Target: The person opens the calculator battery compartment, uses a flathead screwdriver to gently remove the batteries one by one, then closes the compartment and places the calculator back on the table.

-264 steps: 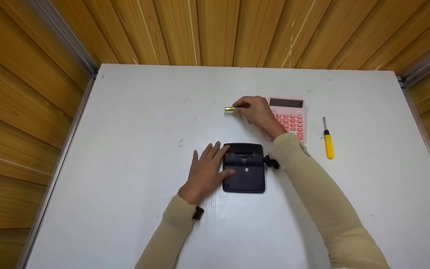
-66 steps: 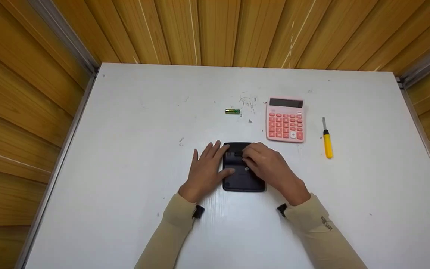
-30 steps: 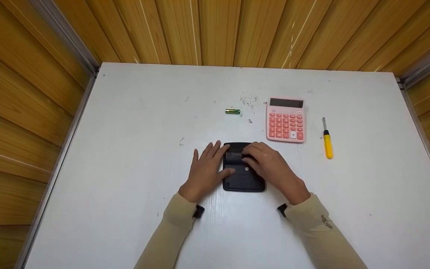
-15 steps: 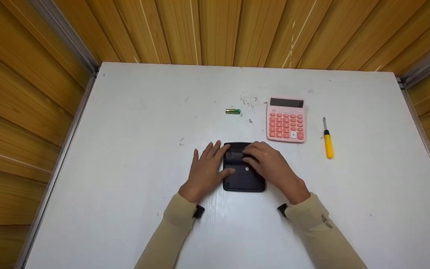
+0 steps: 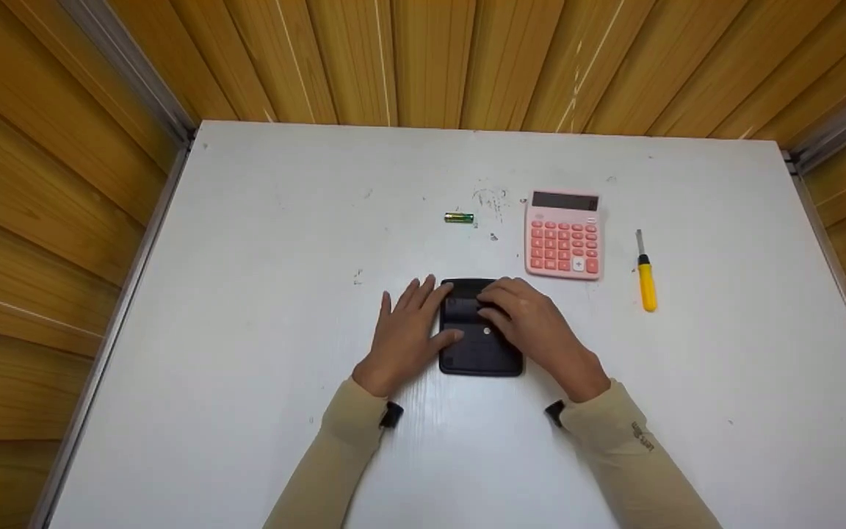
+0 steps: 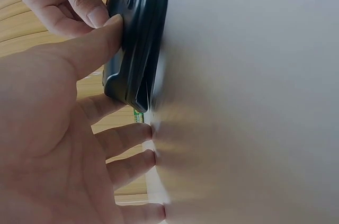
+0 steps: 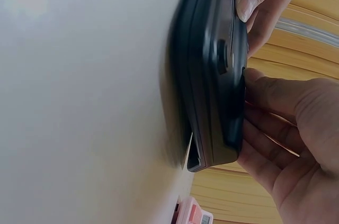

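A black calculator lies face down on the white table, its back with the battery recess turned up. My left hand rests along its left edge, fingers spread, the thumb on its back; the left wrist view shows the other fingertips on the table. My right hand has bent fingers and thumb over the recess on the calculator's back. In the right wrist view its thumb touches the back surface. I cannot tell whether it pinches a small part there. A green and gold battery lies beyond the calculator.
A pink calculator lies face up at the back right. Right of it is a screwdriver with a yellow handle. Wood-patterned panels stand behind the far edge of the white table.
Since the oldest frame, my right hand has put the battery on the table and come back to the black calculator's recess. Over the last second both hands stay nearly still.
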